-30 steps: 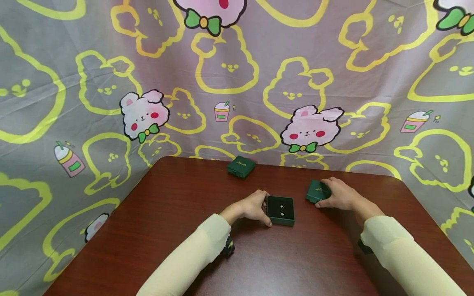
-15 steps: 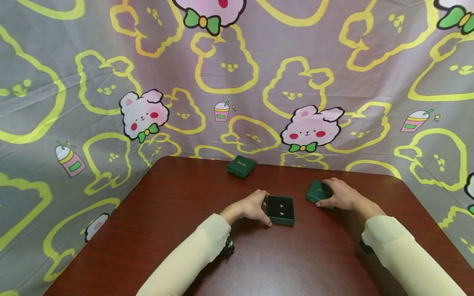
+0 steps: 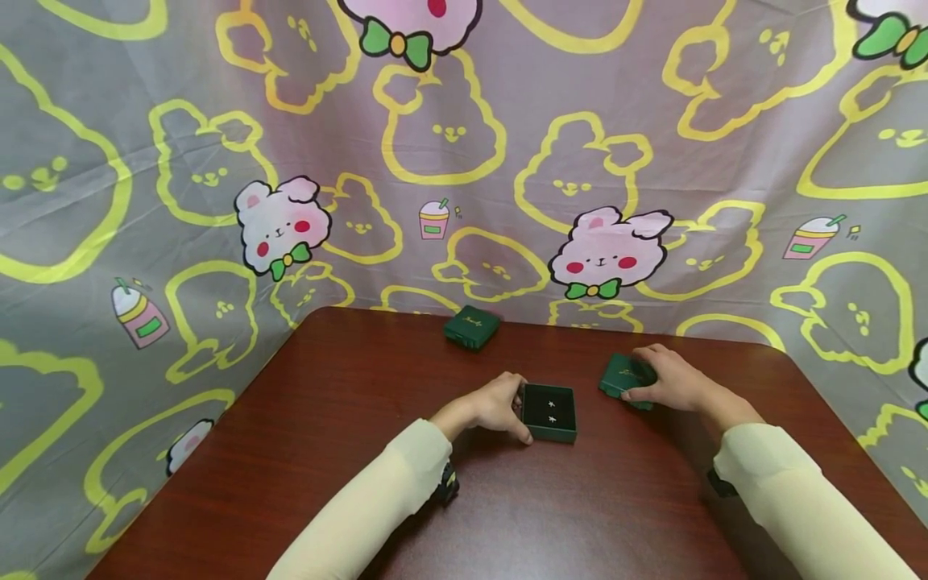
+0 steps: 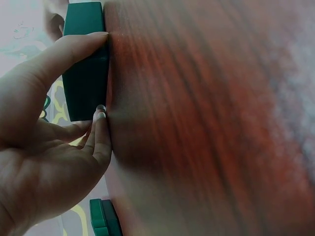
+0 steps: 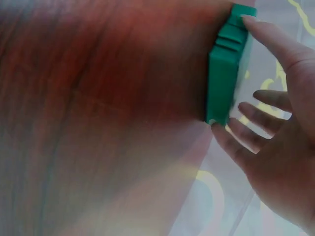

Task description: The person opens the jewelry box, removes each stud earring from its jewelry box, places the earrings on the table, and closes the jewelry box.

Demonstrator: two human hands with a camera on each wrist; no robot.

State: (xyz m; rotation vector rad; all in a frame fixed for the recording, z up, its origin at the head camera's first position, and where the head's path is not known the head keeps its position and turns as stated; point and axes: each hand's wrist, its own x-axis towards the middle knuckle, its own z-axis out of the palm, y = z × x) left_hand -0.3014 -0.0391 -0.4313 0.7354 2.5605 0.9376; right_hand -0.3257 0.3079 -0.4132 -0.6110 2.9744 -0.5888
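An open green jewelry box (image 3: 548, 436) with a black lining lies near the table's middle, holding two small silvery star-shaped earrings (image 3: 553, 419). My left hand (image 3: 500, 405) grips its left end; in the left wrist view the thumb (image 4: 86, 44) lies along one side of the box (image 4: 84, 93) and the other fingers are at the adjoining end. Farther right is a flat green jewelry box (image 3: 619, 374) with gold lettering, its top partly covered by my right hand (image 3: 674, 383). In the right wrist view, thumb and fingertip touch opposite ends of that box (image 5: 224, 81), fingers spread and loose.
Another green jewelry box (image 3: 472, 326) with gold lettering stands shut at the table's back edge. A patterned cloth (image 3: 464, 161) rises right behind the brown table (image 3: 362, 362) and along both its sides.
My right hand has shifted slightly right, uncovering more of the lettered box's near right corner, while that box stays in about the same spot. The left hand and the open box have not moved.
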